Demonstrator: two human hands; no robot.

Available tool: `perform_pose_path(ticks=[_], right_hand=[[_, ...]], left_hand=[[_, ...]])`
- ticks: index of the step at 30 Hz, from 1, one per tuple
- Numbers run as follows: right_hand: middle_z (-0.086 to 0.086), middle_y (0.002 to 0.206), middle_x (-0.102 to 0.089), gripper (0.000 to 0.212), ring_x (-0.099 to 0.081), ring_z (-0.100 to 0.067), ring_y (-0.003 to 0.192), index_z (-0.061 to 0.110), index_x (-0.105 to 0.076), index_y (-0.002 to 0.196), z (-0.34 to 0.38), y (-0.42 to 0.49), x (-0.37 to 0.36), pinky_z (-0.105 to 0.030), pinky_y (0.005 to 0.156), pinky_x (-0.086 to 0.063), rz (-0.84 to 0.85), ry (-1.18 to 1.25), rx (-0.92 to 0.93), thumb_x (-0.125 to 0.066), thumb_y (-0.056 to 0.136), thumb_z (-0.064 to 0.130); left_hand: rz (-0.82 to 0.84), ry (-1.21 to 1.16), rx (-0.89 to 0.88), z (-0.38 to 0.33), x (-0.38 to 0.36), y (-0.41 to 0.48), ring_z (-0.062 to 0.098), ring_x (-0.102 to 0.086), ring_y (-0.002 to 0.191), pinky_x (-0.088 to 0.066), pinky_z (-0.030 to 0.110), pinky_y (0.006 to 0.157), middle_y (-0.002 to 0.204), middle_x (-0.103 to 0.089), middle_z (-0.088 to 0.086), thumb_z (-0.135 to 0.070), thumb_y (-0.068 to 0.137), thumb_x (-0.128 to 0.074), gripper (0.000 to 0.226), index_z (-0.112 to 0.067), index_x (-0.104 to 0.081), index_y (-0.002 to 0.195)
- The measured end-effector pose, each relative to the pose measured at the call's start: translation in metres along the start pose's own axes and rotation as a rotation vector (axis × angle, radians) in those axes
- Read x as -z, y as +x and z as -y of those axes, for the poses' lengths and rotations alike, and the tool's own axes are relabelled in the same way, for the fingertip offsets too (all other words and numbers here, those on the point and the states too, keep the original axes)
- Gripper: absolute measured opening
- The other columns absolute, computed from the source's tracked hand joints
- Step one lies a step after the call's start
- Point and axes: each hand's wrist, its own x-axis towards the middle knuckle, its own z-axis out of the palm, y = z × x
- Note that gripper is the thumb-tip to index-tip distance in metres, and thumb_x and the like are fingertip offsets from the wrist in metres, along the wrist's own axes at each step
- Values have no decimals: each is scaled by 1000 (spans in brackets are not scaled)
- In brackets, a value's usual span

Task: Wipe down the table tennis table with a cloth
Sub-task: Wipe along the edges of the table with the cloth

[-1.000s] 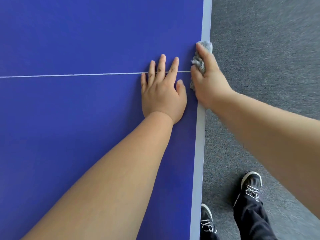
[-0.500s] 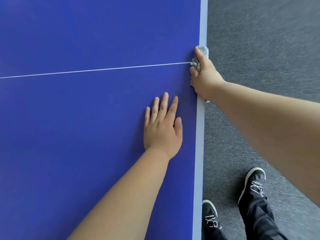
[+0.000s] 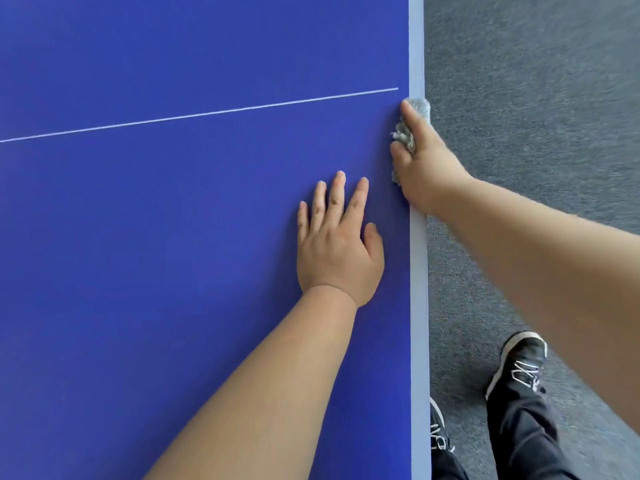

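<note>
The blue table tennis table (image 3: 156, 254) fills the left of the view, with a thin white centre line (image 3: 194, 116) and a pale border strip (image 3: 417, 46) along its right edge. My right hand (image 3: 424, 168) grips a grey fluffy cloth (image 3: 414, 114) against that edge strip, just below the end of the white line. Most of the cloth is hidden under the hand. My left hand (image 3: 337, 244) lies flat on the blue surface with straight, spread fingers, close to the edge and nearer me than the cloth.
Grey carpet (image 3: 536, 98) runs along the right of the table. My two black shoes with white laces (image 3: 519, 365) and dark trouser legs stand on it beside the table edge at the lower right.
My right hand with the cloth has slid back along the edge, from beyond the white line to below it. My left hand moved off the line toward me and lies flat.
</note>
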Motion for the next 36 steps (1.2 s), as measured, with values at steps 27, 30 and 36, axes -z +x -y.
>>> perform_pose_path(ticks=[27,30,36], right_hand=[[9,171,3,74,-26,-12,149,45,-1,161,-38,-245,-36,-23,104,-41,187,27,0,-47,107,24],[4,171,-2,70,-22,-15,152,42,-5,162,-29,-226,-32,-16,105,-24,188,18,-84,-46,108,25],[-2,160,-28,63,-48,-13,117,34,-16,163,-9,-137,-25,4,64,-34,29,25,-67,-44,108,22]], left_hand=[[143,63,-87,5,5,-99,25,1,160,-3,49,129,174,1,-4,-45,102,-24,66,-34,-7,165],[138,86,-100,13,-1,-167,25,-1,160,-5,49,129,174,-2,-3,-47,98,-26,70,-34,-9,165],[91,103,-88,14,-9,-165,28,-10,159,-10,51,129,173,-13,-1,-45,96,-33,70,-34,-19,164]])
